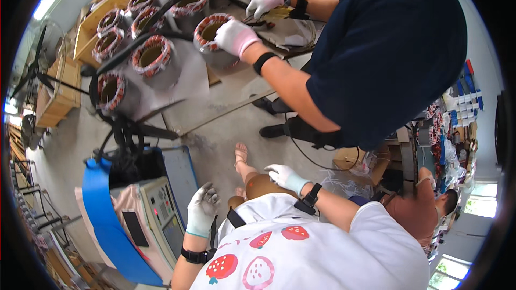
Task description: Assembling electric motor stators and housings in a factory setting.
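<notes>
My left hand (202,212), in a white glove with dirty fingertips, is raised beside the machine cabinet. Its fingers are loosely bent and nothing shows in them. My right hand (288,178), also gloved in white, rests over my brown-clothed thigh with its fingers stretched out and holds nothing. Across from me a co-worker in a dark shirt bends over a motor stator (208,35) with red and white windings. One of the co-worker's gloved hands (236,37) is on its rim; the other (265,5) is near some wires.
Several more stators (152,56) stand on a sheet-covered surface. A black hose (126,51) arches over them. To my left is a control cabinet (161,207) with a blue cover (110,225). Wooden crates (60,88) stand at the far left. Another person (414,209) works at right.
</notes>
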Available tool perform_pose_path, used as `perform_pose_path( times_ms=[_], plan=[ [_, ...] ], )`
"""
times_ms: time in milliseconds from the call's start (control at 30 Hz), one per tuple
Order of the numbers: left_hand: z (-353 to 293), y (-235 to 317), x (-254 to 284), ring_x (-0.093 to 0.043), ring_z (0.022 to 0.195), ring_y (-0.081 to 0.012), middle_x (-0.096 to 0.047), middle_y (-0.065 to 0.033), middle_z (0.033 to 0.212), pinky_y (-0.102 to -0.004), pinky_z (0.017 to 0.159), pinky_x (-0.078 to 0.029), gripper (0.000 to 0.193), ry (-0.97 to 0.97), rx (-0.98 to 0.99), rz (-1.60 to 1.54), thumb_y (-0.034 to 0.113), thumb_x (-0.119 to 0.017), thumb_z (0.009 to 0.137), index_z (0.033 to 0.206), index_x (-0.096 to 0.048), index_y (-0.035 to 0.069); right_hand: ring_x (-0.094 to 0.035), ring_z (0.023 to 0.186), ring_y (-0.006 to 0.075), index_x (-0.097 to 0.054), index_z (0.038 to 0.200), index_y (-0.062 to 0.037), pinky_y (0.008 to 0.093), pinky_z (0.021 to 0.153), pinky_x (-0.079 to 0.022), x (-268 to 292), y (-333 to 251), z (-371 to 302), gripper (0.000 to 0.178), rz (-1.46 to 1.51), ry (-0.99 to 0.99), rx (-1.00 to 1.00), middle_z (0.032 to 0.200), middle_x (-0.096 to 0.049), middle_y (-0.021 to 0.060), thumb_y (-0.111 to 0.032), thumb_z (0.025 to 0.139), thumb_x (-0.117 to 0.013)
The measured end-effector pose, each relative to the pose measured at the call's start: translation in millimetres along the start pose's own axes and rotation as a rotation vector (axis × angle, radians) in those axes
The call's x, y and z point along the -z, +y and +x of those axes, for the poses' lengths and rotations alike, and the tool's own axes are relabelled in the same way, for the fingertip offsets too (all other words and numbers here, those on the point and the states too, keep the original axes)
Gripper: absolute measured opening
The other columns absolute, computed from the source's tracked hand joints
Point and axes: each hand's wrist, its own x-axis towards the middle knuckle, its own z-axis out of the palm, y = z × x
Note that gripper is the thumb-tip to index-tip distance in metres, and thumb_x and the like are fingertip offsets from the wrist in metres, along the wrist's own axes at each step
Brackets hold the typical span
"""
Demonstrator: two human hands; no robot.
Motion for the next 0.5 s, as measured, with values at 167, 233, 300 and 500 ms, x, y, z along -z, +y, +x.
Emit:
perform_pose_path(
  times_ms=[167, 233, 300, 500],
  plan=[
    [-63, -57, 67, -0.053, 0.080, -0.0183, -0.057, -0.0051, 0.091, -0.0329, 0.076, -0.046, 0.032, 0.142, -0.029, -0.093, 0.023, -0.056, 0.094, 0.119, -0.056, 0.003, -0.067, 0.087, 0.0303, -0.063, 0.119, -0.0044, 0.0392, 0.081, -0.051, -31, 0, -43, 0.034, -0.088, -0.045, 0.080, 0.099, -0.069, 0.0186, -0.021, 0.092, -0.050],
    [-90, -79, 98, -0.054, 0.081, -0.0189, -0.058, -0.0055, 0.092, -0.0338, 0.077, -0.047, 0.032, 0.196, -0.033, -0.137, 0.023, -0.055, 0.094, 0.119, -0.056, 0.004, -0.065, 0.094, 0.0354, -0.063, 0.119, -0.0056, 0.0418, 0.085, -0.050, -47, 3, -54, 0.035, -0.204, -0.091, 0.158, 0.104, -0.068, 0.0198, -0.023, 0.092, -0.050],
    [-119, -101, 130, -0.054, 0.085, -0.0196, -0.058, -0.0064, 0.094, -0.0359, 0.081, -0.048, 0.032, 0.204, -0.029, -0.237, 0.025, -0.054, 0.095, 0.119, -0.056, 0.004, -0.063, 0.099, 0.0392, -0.064, 0.118, -0.0065, 0.0432, 0.088, -0.049, -61, 0, -65, 0.034, -0.229, -0.161, 0.149, 0.108, -0.067, 0.0212, -0.025, 0.092, -0.051],
    [-167, -150, 162, -0.057, 0.085, -0.0205, -0.060, -0.0058, 0.092, -0.0357, 0.082, -0.049, 0.028, 0.119, -0.144, -0.387, 0.023, -0.051, 0.097, 0.116, -0.056, 0.004, -0.067, 0.081, 0.0225, -0.063, 0.117, -0.0020, 0.0335, 0.075, -0.053, -78, -14, -72, 0.031, -0.281, -0.213, 0.292, 0.095, -0.069, 0.0164, -0.019, 0.093, -0.053]
  ],
)
